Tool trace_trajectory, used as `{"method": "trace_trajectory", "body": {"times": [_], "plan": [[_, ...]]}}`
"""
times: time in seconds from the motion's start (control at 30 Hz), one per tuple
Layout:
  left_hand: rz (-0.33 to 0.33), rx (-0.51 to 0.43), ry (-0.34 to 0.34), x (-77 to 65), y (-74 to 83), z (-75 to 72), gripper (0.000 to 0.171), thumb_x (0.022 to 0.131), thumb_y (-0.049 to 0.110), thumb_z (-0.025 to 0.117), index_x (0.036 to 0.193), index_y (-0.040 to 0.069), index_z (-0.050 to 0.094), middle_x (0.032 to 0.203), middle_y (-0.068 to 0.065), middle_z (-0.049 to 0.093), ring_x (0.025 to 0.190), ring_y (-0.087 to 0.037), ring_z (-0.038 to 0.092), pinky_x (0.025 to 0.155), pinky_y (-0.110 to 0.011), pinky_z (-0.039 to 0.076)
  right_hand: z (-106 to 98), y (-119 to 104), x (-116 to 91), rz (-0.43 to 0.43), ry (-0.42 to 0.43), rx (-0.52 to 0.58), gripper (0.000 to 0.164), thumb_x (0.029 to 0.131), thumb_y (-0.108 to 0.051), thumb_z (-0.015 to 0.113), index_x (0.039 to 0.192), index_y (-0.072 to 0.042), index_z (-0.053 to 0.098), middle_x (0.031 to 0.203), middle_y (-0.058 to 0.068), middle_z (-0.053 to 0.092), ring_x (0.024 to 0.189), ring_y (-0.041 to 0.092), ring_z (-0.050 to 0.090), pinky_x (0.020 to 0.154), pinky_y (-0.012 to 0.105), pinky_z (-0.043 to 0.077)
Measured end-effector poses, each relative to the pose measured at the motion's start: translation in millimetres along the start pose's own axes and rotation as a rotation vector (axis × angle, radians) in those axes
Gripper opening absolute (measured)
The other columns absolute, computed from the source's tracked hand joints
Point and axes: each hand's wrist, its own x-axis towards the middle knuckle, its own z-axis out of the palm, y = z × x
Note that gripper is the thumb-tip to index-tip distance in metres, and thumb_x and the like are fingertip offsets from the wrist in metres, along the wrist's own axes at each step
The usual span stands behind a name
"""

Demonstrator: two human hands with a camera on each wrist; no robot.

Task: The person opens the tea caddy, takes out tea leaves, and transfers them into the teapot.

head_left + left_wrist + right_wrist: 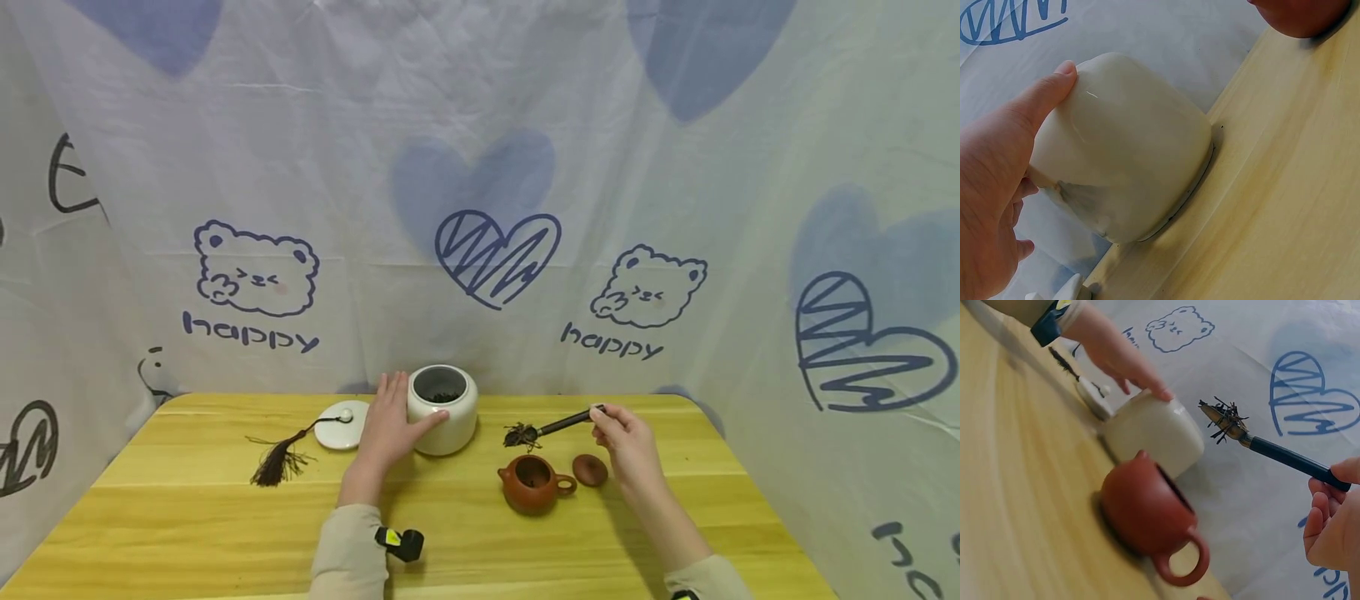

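With thumb and fingers spread round its left side, my left hand [390, 429] holds the white ceramic jar [453, 429], which stands upright on the table. Dark tea leaves show inside its open mouth in the head view. My right hand [628, 437] pinches the end of a dark-handled tea scoop [566, 422]. Long dry tea leaves [1227, 419] are heaped on the scoop's tip. Below the scoop in the head view sits a brown clay teapot [529, 497], uncovered, its spout to the left and its handle to the right. A few dark bits show inside it.
The teapot's round lid [590, 471] lies right of its handle. Left of the jar is a white lid [337, 432] with a knob and a dark tassel [279, 462]. A printed cloth [360, 167] hangs behind the wooden table [450, 550] and along both sides.
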Motion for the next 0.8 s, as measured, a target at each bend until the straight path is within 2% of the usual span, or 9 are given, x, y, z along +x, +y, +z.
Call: {"method": "trace_trajectory", "body": {"times": [0.33, 0.57, 0.8], "plan": [[-0.004, 0.002, -0.003, 0.0, -0.4, 1.0, 0.110, 0.082, 0.070, 0.060, 0.155, 0.000, 0.017, 0.163, -0.019, 0.016, 0.153, -0.036, 0.003, 0.122, -0.056, 0.015, -20, 21, -7, 0.059, 0.015, -0.059, 0.023, 0.096, -0.019, 0.063, 0.111, -0.002, 0.059, 0.082, -0.007, 0.059, 0.075, 0.007, 0.056, 0.071, 0.020, 0.051], [-0.003, 0.007, -0.004, 0.2, -0.1, 0.6, 0.109, 0.082, 0.069, 0.060, 0.155, 0.000, 0.016, 0.162, -0.020, 0.016, 0.152, -0.037, 0.003, 0.122, -0.056, 0.015, -26, 30, -10, 0.070, 0.016, -0.080, 0.030, 0.095, -0.020, 0.063, 0.115, 0.002, 0.059, 0.089, -0.004, 0.057, 0.077, 0.008, 0.055, 0.076, 0.023, 0.053], [-0.007, 0.010, -0.009, -0.7, 1.6, -0.7, 0.109, 0.082, 0.068, 0.061, 0.155, -0.001, 0.016, 0.162, -0.020, 0.016, 0.152, -0.037, 0.003, 0.123, -0.055, 0.014, -28, 36, -9, 0.074, 0.031, -0.069, 0.024, 0.095, -0.019, 0.064, 0.111, -0.001, 0.061, 0.085, -0.005, 0.058, 0.076, 0.008, 0.055, 0.075, 0.024, 0.053]]}}
